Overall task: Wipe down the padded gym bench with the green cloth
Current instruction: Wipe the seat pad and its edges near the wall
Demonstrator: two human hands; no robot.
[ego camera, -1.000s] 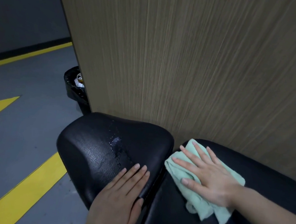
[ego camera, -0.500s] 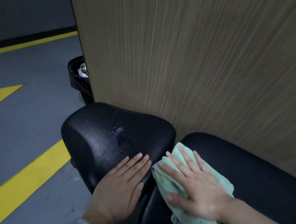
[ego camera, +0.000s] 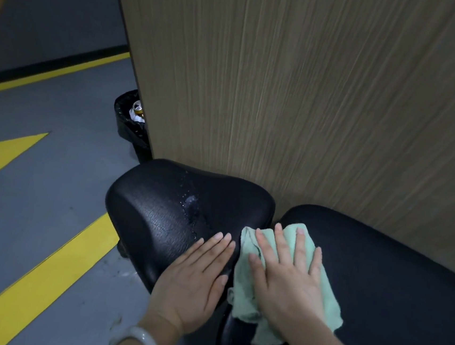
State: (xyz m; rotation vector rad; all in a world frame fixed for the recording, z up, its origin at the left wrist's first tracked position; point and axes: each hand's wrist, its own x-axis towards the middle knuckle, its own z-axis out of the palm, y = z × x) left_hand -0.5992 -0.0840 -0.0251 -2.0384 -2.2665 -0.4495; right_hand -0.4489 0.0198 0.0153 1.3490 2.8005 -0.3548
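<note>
We press our right hand (ego camera: 288, 278) flat on the green cloth (ego camera: 328, 299), fingers straight and spread, nothing gripped. The cloth lies bunched on the left end of the long pad (ego camera: 391, 277), and its left edge reaches the gap between that pad and the seat pad (ego camera: 161, 216). Part of the cloth hangs over the near edge of the long pad, below our wrist. Our left hand (ego camera: 196, 278) rests flat on the seat pad, just left of the cloth, with its fingers straight and close together; it holds nothing, and its fingertips point away from us. A pale bracelet (ego camera: 135, 340) sits on the left wrist. Both pads are black and padded, and together they make up the bench. On the seat pad, beyond our left hand's fingertips, we see a wet patch (ego camera: 190, 202) with a trail of droplets running across the top. A wooden panel (ego camera: 311, 97) stands right behind the bench. To the left of the seat pad, at the panel's corner, a black bin (ego camera: 127, 132) stands on the grey floor (ego camera: 39, 176), with a can and some white litter inside. Yellow stripes (ego camera: 44, 268) cross the floor left of the bench.
</note>
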